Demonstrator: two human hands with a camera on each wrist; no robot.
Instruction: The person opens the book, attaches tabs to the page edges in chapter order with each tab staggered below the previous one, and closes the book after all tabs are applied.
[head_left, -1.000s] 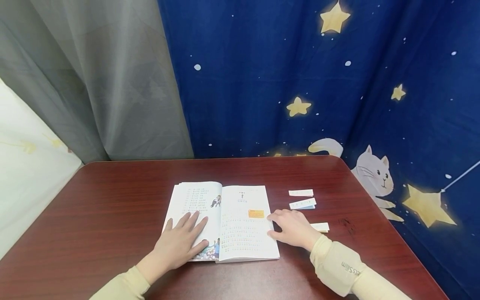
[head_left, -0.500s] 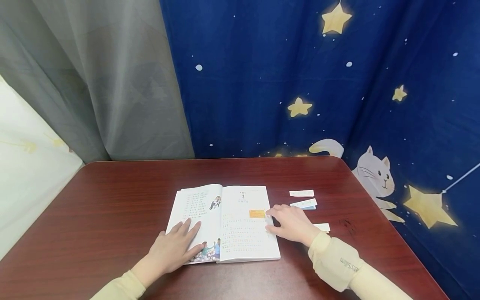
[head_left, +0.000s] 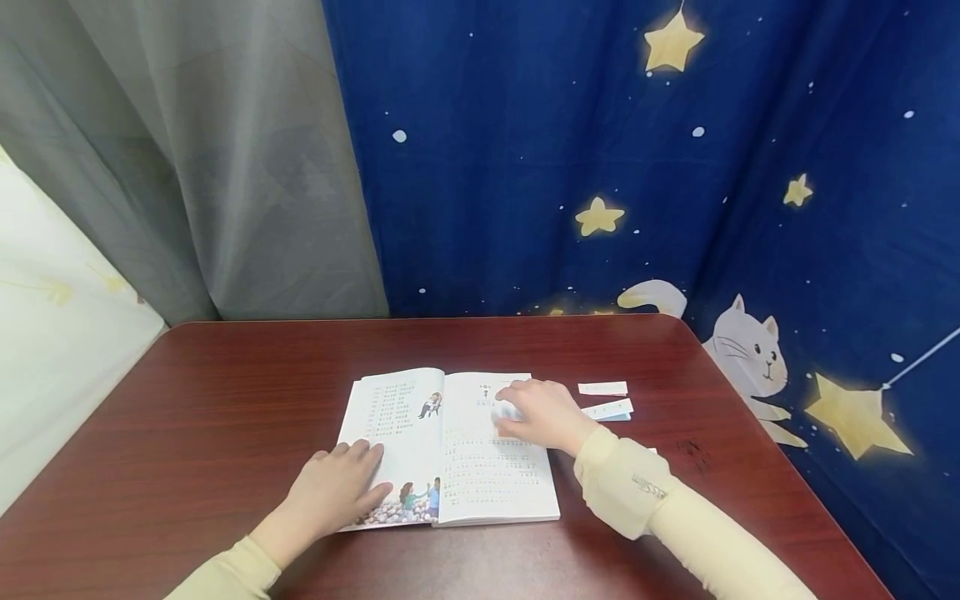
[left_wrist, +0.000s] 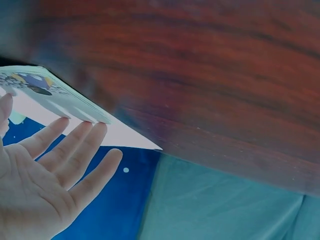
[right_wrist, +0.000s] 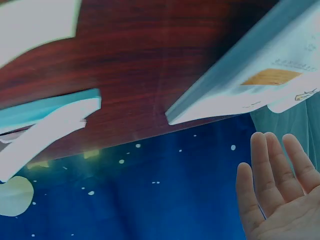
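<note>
Under both flat, open-fingered hands lies the book (head_left: pixel 450 450), right hand (head_left: pixel 543 414) seemingly over its orange label.

A navy curtain (head_left: pixel 525 167) with yellow stars hangs behind the reddish-brown table (head_left: pixel 225 400).

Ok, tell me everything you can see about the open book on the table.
The open book lies flat on the dark red wooden table, spine running away from the person. Its white paper pages carry rows of small print; the left page shows a small figure near the top and a colourful picture at the bottom. The left hand rests with straight fingers on the left page's lower part. The right hand lies over the upper right page, partly covering an orange label there.
</note>
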